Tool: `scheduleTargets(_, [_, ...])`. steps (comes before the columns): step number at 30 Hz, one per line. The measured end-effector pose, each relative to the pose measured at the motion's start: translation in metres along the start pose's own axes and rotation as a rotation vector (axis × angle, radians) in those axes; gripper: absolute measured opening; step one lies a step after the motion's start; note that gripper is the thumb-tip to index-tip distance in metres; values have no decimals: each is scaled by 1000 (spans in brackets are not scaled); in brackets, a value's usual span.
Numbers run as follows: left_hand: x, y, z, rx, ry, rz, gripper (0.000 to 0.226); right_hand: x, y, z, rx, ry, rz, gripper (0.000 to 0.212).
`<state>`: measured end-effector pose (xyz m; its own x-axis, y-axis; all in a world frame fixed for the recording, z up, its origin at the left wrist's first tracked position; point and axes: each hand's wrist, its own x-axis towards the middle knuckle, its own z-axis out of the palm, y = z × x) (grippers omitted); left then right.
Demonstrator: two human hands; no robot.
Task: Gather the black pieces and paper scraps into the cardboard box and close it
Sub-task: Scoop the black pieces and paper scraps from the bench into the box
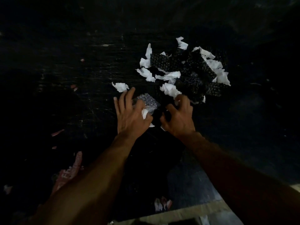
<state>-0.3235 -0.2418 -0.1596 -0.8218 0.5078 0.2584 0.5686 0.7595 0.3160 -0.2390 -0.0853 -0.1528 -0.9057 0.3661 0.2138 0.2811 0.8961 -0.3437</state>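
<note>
— Where are the hands?
— Both reach over a dark, scratched table (65, 78). The left hand (129, 114) lies fingers spread on a bubble-wrap piece (148, 101), a white scrap under its thumb. The right hand (178, 117) is curled, clawing at a paper scrap (170, 90).
— And the rest?
— Black pieces (193, 65) and white paper scraps (212, 64) sit heaped just beyond the fingers. The cardboard box cannot be made out.

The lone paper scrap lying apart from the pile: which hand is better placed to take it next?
The left hand. Its fingertips reach almost to the lone paper scrap, while the right hand is at the near edge of the pile, farther away.
</note>
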Motion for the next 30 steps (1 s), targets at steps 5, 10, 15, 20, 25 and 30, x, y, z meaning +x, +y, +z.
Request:
scheduleTargets(5, [9,4,1,39,-150,-191,102,6,4,-1,-126,-62,-151,26])
scheduleTargets(10, [20,-5,6,86,-260,-125,104,12,9,5,-57,-176,-153,47])
scheduleTargets(15, [12,-2,8,73,-59,-150,104,11,5,6,-67,-110,-195,54])
scheduleTargets(20, [14,-5,10,72,93,-107,48,6,8,14,-49,99,-246,26])
scheduleTargets(25, [10,-8,4,-175,32,-46,19,2,7,14,-32,132,-296,22])
scheduleTargets(30, [13,1,-16,-304,-62,-27,38,2,5,-6,150,107,-138,23])
